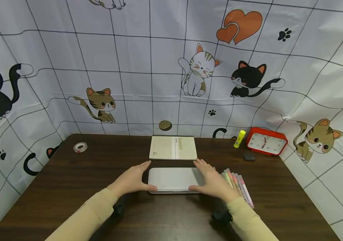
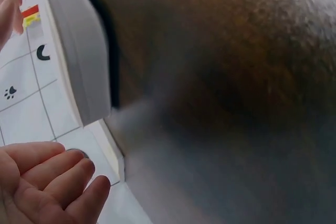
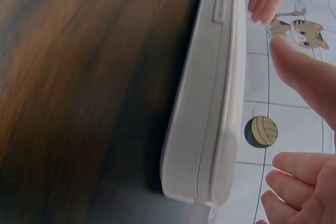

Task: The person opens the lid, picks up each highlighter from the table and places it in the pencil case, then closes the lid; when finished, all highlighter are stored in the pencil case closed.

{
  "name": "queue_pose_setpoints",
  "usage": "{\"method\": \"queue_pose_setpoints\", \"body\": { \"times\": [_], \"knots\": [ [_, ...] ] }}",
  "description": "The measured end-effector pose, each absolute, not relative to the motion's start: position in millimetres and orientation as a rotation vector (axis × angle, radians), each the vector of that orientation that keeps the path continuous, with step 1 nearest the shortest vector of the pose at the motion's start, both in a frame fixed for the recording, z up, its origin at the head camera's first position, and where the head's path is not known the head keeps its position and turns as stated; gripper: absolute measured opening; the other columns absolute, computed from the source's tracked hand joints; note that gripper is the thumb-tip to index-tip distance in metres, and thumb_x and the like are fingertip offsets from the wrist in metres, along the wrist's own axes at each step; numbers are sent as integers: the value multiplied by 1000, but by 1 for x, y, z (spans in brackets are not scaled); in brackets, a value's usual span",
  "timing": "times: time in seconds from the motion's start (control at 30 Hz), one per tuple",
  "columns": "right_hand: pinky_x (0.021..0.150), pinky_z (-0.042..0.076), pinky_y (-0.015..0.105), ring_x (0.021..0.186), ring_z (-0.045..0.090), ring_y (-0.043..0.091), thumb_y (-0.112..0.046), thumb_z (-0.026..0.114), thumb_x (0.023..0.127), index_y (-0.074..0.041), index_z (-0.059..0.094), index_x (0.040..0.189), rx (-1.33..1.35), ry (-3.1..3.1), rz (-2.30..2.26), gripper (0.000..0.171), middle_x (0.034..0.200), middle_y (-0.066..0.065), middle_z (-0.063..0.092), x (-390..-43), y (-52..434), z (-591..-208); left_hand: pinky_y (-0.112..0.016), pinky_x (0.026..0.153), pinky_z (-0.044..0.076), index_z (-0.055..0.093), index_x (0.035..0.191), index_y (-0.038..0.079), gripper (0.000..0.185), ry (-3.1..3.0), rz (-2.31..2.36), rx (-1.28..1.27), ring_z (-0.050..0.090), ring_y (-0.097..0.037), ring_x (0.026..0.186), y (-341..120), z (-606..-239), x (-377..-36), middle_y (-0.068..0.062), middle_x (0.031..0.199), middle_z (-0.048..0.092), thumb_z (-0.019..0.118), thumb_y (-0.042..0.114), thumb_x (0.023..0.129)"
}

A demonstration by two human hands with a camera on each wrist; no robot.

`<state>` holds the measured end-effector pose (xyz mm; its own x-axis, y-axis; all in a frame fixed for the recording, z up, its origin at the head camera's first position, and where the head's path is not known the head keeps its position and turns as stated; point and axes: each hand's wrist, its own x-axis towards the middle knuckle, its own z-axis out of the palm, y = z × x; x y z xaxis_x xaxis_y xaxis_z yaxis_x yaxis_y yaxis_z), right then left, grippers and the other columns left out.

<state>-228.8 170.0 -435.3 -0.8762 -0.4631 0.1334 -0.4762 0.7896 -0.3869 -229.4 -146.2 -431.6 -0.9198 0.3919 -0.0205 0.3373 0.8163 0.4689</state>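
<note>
Both hands lie spread with relaxed fingers, the left hand (image 1: pixel 132 180) at the left end and the right hand (image 1: pixel 212 182) at the right end of a closed white case (image 1: pixel 174 179) lying flat on the dark wooden table (image 1: pixel 69 187). Pastel pens (image 1: pixel 239 185) lie just right; a notebook (image 1: pixel 173 147) sits behind.

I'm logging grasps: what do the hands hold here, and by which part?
The white case lies flat on the table; the left hand and right hand flank its two short ends, fingers relaxed. Actual contact cannot be told.
</note>
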Motion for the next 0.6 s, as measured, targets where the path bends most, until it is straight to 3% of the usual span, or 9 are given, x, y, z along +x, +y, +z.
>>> {"method": "queue_pose_setpoints", "body": {
  "times": [0.1,0.3,0.6],
  "knots": [
    [103,31,62,138,31,35,-52,75,75,-4,40,144,772,-2948,640,92,150,15,36,-229,164,-437,-45,105,38,34,146,-1,113,2864,691,591,43,-32,132,-143,-436,-231,-18,148,38,77,64,64],
    [104,36,52,134,38,37,-44,77,76,1,44,140,924,-2894,635,85,146,18,41,-229,152,-439,-44,105,38,35,144,-2,111,2856,689,631,44,-31,131,-139,-442,-233,-17,147,40,80,59,63],
    [105,37,46,134,39,33,-38,79,75,0,49,136,1037,-2850,636,78,143,17,46,-226,136,-446,-44,103,40,37,143,-3,109,2855,668,645,47,-31,129,-136,-450,-235,-17,146,42,82,55,63]
  ]
}}
